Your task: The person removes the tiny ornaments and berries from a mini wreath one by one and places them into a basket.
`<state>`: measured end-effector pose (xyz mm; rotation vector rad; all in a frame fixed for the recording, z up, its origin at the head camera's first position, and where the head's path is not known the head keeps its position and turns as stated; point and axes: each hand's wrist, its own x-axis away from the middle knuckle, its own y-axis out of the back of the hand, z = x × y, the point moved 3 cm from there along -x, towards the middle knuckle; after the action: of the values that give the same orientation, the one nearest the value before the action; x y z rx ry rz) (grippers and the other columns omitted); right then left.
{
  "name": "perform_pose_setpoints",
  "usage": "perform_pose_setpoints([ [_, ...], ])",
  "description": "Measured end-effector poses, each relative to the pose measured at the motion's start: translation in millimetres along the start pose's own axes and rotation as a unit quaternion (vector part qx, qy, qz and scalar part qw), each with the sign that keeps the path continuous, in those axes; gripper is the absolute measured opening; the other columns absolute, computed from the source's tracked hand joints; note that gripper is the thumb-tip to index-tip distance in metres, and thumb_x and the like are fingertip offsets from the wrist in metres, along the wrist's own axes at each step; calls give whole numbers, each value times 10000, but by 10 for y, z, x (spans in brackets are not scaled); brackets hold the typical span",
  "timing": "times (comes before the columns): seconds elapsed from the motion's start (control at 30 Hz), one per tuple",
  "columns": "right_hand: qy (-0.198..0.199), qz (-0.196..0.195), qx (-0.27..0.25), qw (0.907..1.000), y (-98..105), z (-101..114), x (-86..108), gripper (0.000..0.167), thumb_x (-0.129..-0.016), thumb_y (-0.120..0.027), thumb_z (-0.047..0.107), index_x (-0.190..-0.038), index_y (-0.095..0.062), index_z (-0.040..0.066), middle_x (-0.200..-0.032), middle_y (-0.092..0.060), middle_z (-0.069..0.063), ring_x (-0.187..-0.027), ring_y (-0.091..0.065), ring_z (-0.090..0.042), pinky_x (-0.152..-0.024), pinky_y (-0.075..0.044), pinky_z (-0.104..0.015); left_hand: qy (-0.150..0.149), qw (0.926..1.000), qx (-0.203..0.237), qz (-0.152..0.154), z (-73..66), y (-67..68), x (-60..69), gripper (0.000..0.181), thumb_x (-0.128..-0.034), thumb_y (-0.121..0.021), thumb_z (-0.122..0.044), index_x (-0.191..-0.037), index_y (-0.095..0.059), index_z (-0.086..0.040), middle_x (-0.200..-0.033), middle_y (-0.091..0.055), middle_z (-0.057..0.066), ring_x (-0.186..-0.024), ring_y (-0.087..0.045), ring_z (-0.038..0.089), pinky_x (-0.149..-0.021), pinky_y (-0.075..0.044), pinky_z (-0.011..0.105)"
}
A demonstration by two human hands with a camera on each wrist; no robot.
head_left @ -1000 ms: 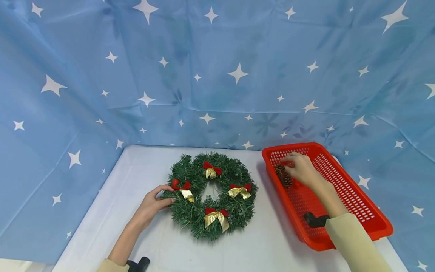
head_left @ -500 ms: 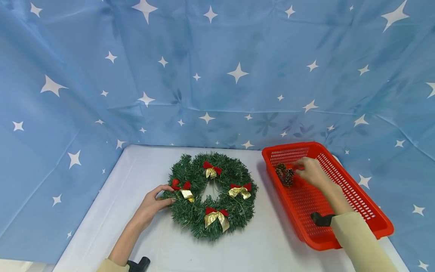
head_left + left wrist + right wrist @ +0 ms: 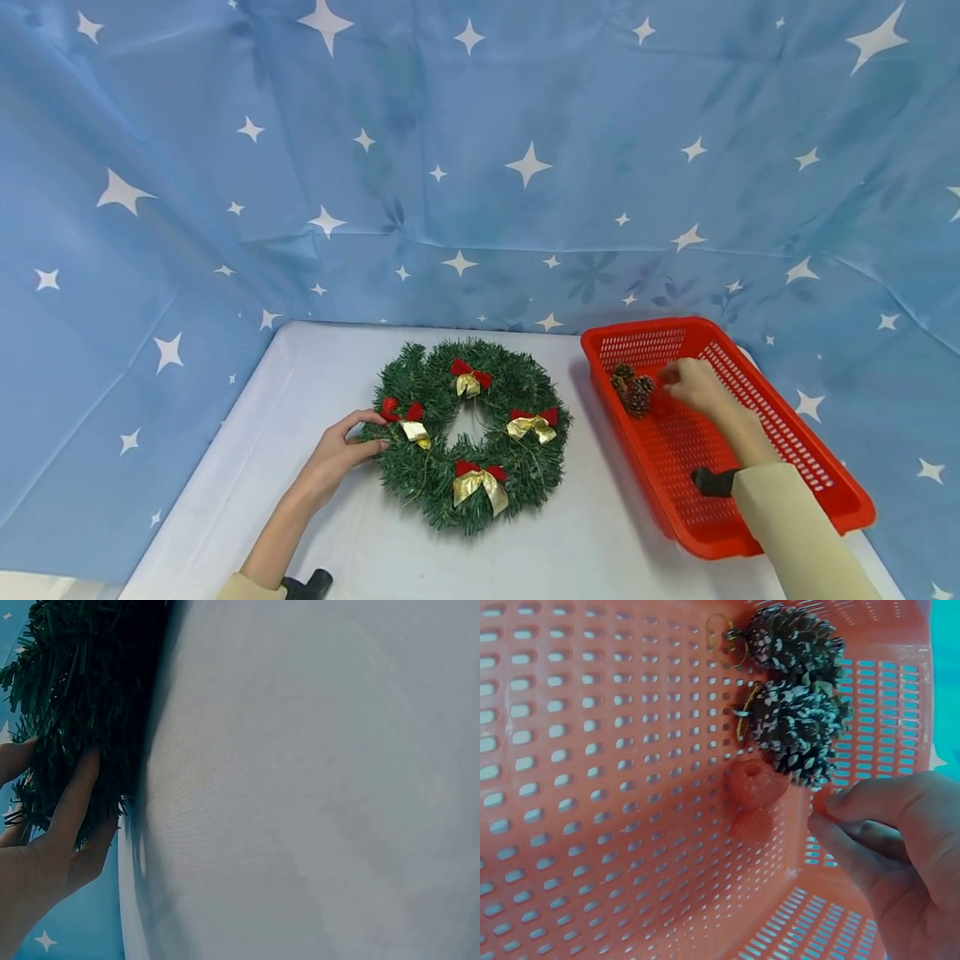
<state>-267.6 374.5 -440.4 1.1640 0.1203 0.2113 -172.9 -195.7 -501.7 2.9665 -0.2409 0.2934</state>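
A green wreath (image 3: 536,475) lies on the white table, with several red and gold bows (image 3: 477,483) and a small red berry (image 3: 389,405) at its left. My left hand (image 3: 330,462) grips the wreath's left edge, thumb and fingers around the greenery (image 3: 82,690). Over at the right, my right hand (image 3: 701,390) is inside the red basket (image 3: 652,500). Its thumb and forefinger pinch a small red berry (image 3: 823,801), mostly hidden by the fingertips. Beside that hand lie several frosted pine cones (image 3: 795,720) with gold cords, and loose red berries (image 3: 756,784).
The basket has slotted walls and a raised rim (image 3: 787,417). White cloth (image 3: 540,558) covers the table. A blue curtain with white stars (image 3: 480,208) stands behind and at both sides.
My right hand has drawn back from the pine cones, moving right and towards me within the basket, which leaves the cones uncovered. My left hand keeps its hold on the wreath.
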Motion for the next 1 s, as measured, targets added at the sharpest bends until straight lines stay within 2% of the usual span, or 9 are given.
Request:
perform_pose_setpoints([
  [0.17,-87,249,-39,9996,-71,-66,-14,186,-880,-656,-58,-1020,-715,-164,-941,-728,-292,-883,-701,-444,-769,-601,-547,-6,10000,20,14,-2,-3,4,389,-947,-719,-83,-1317,-604,-51,-1646,-285,164,-1030,-685,220,-910,-586,350],
  [0.43,169,294,213,9992,-97,-48,-5,157,-847,-665,-90,-976,-733,-147,-909,-730,-281,-843,-695,-441,-714,-601,-533,-16,10000,57,22,-7,-2,8,387,-951,-713,-76,-1321,-602,-52,-1645,-287,158,-1035,-681,220,-910,-585,345],
  [0.73,60,376,257,9989,-125,-70,-11,161,-832,-665,-98,-973,-732,-137,-908,-732,-267,-850,-694,-435,-741,-597,-546,-52,10000,38,26,-19,-1,16,379,-954,-707,-78,-1315,-596,-39,-1656,-249,196,-1015,-688,180,-892,-588,324],
  [0.83,-45,403,186,9990,-129,-92,-8,173,-830,-672,-94,-987,-730,-135,-909,-736,-254,-846,-699,-411,-755,-600,-549,6,10000,59,2,-10,-5,15,372,-950,-716,-78,-1306,-609,-54,-1654,-264,178,-1018,-686,190,-896,-588,332],
  [1.0,15,388,192,9991,-109,-93,-6,150,-834,-662,-88,-960,-737,-121,-913,-734,-258,-840,-697,-399,-747,-599,-545,-10,10000,74,12,-5,-10,13,385,-948,-725,-83,-1313,-607,-55,-1651,-278,155,-1037,-678,228,-911,-584,357],
])
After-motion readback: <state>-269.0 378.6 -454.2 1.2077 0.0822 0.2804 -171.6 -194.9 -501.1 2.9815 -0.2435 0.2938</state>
